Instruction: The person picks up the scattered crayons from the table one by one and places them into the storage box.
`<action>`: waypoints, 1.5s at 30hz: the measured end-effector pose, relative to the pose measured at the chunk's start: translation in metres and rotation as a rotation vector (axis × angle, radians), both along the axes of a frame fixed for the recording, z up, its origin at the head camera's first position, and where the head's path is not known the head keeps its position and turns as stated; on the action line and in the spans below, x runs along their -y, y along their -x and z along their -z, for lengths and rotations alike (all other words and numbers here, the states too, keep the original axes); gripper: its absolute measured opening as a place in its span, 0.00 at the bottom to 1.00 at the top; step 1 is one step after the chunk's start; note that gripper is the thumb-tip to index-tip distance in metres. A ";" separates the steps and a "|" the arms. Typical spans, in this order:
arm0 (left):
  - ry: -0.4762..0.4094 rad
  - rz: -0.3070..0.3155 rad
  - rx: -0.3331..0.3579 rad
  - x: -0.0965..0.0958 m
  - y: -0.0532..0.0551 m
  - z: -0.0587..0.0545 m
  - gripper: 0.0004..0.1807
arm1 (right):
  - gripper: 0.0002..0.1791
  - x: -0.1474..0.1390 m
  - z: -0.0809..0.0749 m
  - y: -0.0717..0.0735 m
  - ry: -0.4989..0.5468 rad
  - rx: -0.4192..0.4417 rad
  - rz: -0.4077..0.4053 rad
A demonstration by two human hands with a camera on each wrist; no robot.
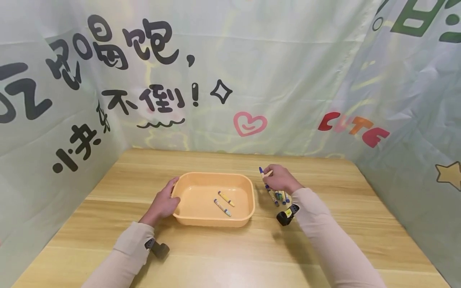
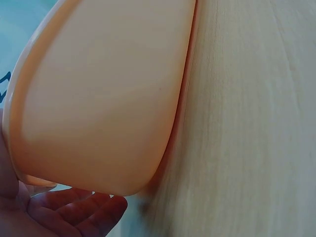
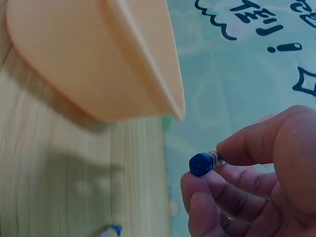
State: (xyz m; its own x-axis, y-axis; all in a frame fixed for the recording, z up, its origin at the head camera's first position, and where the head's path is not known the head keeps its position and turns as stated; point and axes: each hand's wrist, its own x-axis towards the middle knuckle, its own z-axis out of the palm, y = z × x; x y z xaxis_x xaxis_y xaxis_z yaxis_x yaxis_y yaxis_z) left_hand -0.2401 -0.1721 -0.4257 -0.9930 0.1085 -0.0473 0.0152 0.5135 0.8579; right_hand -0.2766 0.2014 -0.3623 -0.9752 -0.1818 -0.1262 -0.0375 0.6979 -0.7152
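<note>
A shallow peach plastic basin point(image 1: 187, 219) sits on the table. My left hand point(image 1: 166, 203) grips its left end, thumb over the rim; in the left wrist view the fingers point(image 2: 91, 212) lie by the outer wall. Inside the basin are a yellow crayon point(image 1: 226, 199) and a pale crayon with a grey-green end point(image 1: 222, 208). Right of the basin, my right hand point(image 1: 279, 178) pinches a crayon point(image 3: 201, 164) with a blue end between thumb and fingers, above the table. Below that hand lie several more crayons point(image 1: 282, 197), partly hidden by the hand and wrist.
The wooden table point(image 1: 223, 256) runs back to a printed cloth point(image 1: 288, 72) hung along the back and sides. Black wrist cameras stick out by the left sleeve point(image 1: 158, 250) and the right sleeve point(image 1: 286, 217), the right one close to the loose crayons.
</note>
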 end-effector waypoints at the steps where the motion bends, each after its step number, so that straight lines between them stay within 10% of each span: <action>1: 0.000 -0.001 -0.001 0.000 0.000 0.000 0.41 | 0.20 0.004 -0.001 0.000 0.005 0.002 -0.005; 23: -0.005 0.003 -0.008 0.001 0.000 0.002 0.41 | 0.15 0.063 -0.012 0.003 0.049 0.064 -0.149; 45: 0.012 0.008 -0.023 0.003 0.000 0.002 0.41 | 0.07 0.111 0.006 0.011 -0.125 0.175 -0.323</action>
